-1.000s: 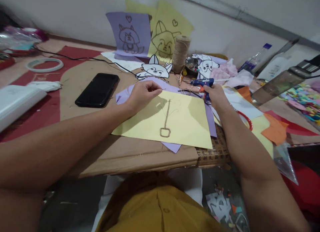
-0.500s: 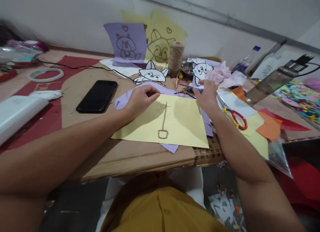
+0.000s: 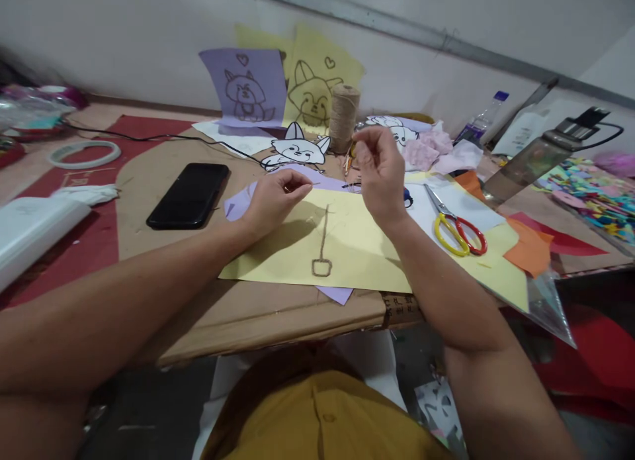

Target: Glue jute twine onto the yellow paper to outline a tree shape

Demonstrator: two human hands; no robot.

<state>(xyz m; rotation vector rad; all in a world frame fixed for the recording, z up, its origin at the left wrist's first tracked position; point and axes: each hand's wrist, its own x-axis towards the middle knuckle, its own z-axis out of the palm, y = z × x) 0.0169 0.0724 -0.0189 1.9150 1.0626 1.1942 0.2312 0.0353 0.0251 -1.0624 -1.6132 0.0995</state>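
Observation:
My left hand (image 3: 282, 194) is closed in a pinch above the upper left of a yellow sheet (image 3: 278, 248). A short, thin strand of twine (image 3: 315, 184) sticks out from its fingertips. Brown twine on the sheet forms an upright line ending in a small rounded square (image 3: 322, 268). Raised over the sheet's upper right edge is my right hand (image 3: 381, 179), its fingers curled together; whatever they hold is too small to make out. Behind its wrist a dark blue object (image 3: 407, 198) shows in part. Purple paper (image 3: 337, 294) lies beneath the yellow sheet.
A twine spool (image 3: 344, 119) stands behind, near paper fox cutouts (image 3: 297, 149) and propped drawings (image 3: 244, 89). On the left are a black phone (image 3: 188, 195) and tape roll (image 3: 84, 154). Scissors (image 3: 459, 228), a bottle (image 3: 536, 155) and coloured scraps (image 3: 595, 188) lie right.
My right hand has lifted from beside the dark blue object and moved left and up, its fingers curling in. My left hand keeps its pinch in nearly the same place. The view shifted slightly.

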